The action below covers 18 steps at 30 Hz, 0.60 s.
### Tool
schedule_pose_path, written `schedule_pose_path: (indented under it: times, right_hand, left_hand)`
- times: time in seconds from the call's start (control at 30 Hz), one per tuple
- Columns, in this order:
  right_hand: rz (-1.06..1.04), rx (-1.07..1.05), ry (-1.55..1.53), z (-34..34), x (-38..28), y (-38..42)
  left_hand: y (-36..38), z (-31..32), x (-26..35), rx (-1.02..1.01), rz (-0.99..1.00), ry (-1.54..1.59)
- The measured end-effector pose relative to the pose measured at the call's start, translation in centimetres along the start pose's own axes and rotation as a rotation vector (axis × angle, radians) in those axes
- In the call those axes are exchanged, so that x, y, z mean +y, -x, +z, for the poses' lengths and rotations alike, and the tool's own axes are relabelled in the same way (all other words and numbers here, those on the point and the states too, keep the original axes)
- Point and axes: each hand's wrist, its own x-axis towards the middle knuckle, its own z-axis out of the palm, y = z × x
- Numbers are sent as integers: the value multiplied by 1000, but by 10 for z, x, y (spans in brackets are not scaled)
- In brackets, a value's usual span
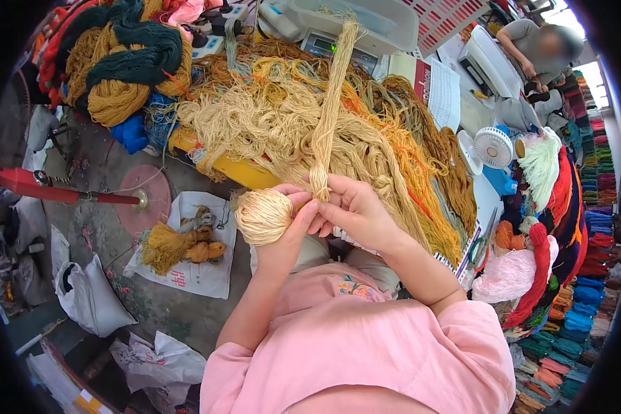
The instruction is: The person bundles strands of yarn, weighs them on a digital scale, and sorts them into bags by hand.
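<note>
A long hank of cream yarn [334, 103] runs from a scale at the back down to my fingers. My left hand [297, 214] is closed at the hank's lower end, with a round cream yarn bundle [263, 217] against its outer side. Beside it my right hand [355, 210] pinches the same end of the hank, its fingertips meeting those of my left hand. Under and behind the hank lies a wide heap of tan yarn [255, 124], with orange yarn [424, 165] along its right side.
Behind the heap stands a scale [338, 50] bearing a translucent tray [366, 24]. A small white fan [493, 147] is at the right, near pink yarn [507, 272]. A red stand arm [69, 193] reaches in from the left. Another person sits at the upper right.
</note>
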Motion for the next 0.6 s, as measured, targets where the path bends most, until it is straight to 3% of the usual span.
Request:
schedule_pose_path:
  times: [0.1, 0.17, 0.3, 0.37, 0.4, 0.47, 0.6]
  right_hand:
    - [9, 7, 2, 0, 2, 1]
    - [18, 16, -19, 0, 4, 2]
    - [28, 20, -89, 0, 5, 4]
    - [16, 34, -114, 0, 5, 6]
    - [13, 42, -34, -1, 7, 6]
    - [15, 51, 42, 0, 10, 9]
    - [-13, 46, 108, 0, 13, 10]
  left_hand:
    - [-2, -1, 0, -64, 13, -46]
    - [-1, -2, -6, 24, -155, 199]
    - [1, 0, -8, -10, -160, 259]
    - [3, 7, 2, 136, -333, 481]
    - [3, 7, 1, 131, -332, 479]
    - [5, 4, -2, -13, -21, 31]
    - [7, 3, -6, -7, -139, 90]
